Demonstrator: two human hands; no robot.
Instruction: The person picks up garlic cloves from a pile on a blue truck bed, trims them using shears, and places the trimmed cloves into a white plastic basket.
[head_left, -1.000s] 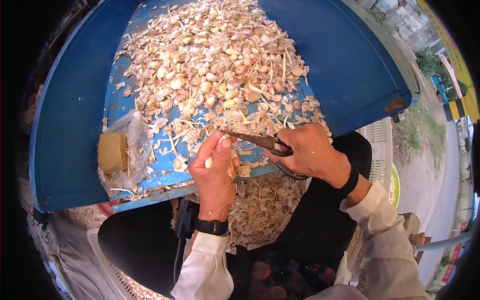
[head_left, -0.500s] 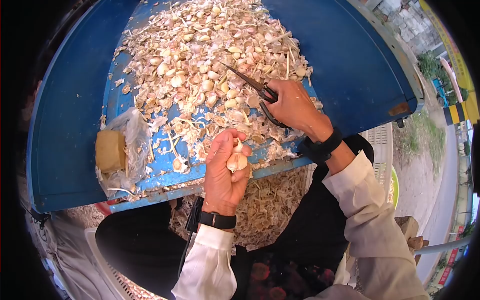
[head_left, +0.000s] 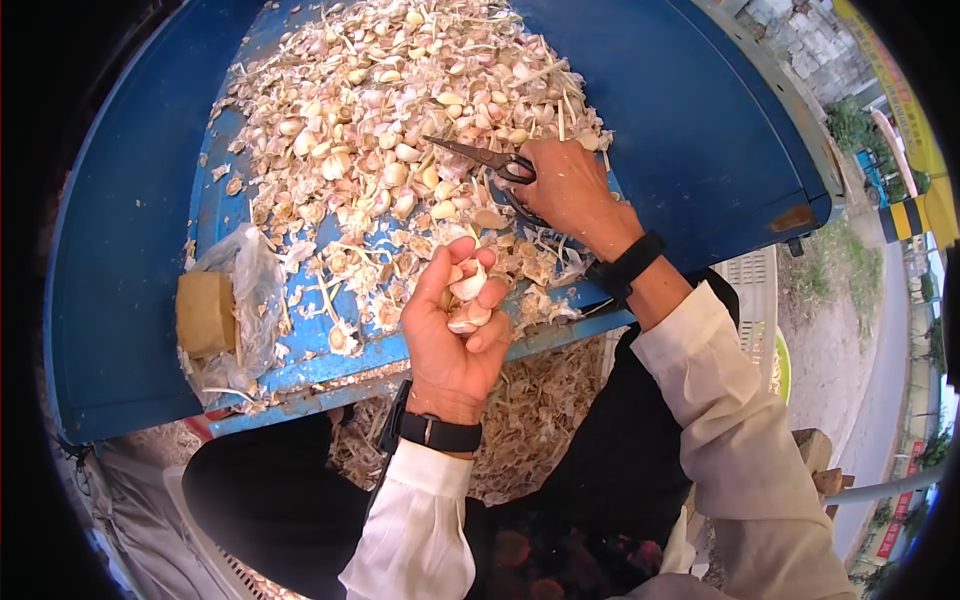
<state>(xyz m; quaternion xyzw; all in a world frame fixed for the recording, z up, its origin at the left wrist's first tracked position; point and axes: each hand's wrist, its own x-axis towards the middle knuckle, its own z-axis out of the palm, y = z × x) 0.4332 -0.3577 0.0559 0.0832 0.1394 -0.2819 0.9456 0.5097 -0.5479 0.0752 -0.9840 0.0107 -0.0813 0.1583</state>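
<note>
My left hand (head_left: 440, 350) is palm up, its fingers curled around pale garlic cloves (head_left: 468, 286), some showing between thumb and fingertips and some lower in the palm. Dark scissors (head_left: 472, 153) are in my right hand (head_left: 575, 195), with fingers around the handles. Their blades point up and left over a broad heap of garlic (head_left: 400, 110), where loose cloves mix with papery skins and dry stalks. Both hands are at the near side of this heap, the left one lower and closer to me.
The heap lies on a blue metal surface with raised side panels (head_left: 690, 110). A tan block (head_left: 205, 314) sits on a crumpled plastic bag (head_left: 262, 300) at left. Garlic skins (head_left: 540, 410) cover the ground between my legs. A white crate (head_left: 750, 290) stands at right.
The garlic in my left hand, seen as a nearly whole bulb before, now shows as separated cloves, and that hand's fingers have shifted. The scissors stay in my right hand. The view has shifted slightly.
</note>
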